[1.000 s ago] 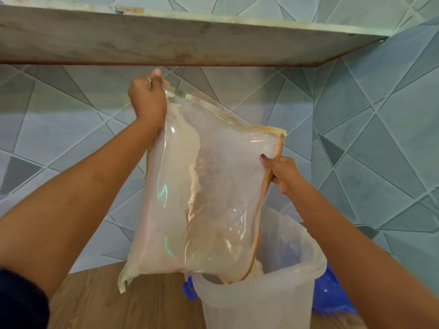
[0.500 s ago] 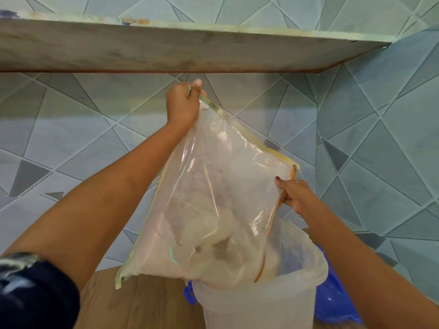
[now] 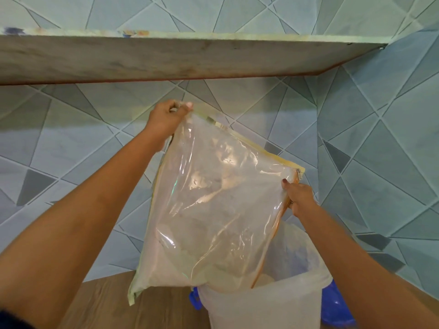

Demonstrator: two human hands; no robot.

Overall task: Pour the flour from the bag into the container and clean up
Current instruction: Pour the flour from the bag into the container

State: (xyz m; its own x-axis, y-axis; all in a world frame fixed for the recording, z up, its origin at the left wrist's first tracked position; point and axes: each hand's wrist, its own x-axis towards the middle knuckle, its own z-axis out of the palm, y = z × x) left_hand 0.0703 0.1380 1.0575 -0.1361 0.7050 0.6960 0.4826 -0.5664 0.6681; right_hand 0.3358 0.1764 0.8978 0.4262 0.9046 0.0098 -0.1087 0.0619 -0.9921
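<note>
A large clear plastic bag (image 3: 213, 205) with a yellowish edge strip hangs tilted over a translucent white container (image 3: 268, 307), its lower open corner dipping inside the rim. White flour lies bunched in the bag's lower part. My left hand (image 3: 166, 119) pinches the bag's upper corner, held high. My right hand (image 3: 298, 198) grips the bag's right edge near the zipper end, just above the container.
A wooden shelf (image 3: 166, 58) juts out overhead, close above my left hand. Blue-grey tiled walls meet in a corner at the right. The container stands on a wooden counter (image 3: 154, 309). Behind the container lies something blue (image 3: 335, 307).
The bag has swung from nearly upright to a slant, with my left hand shifting right. The flour has slid from the bag's middle down toward its lower end at the container.
</note>
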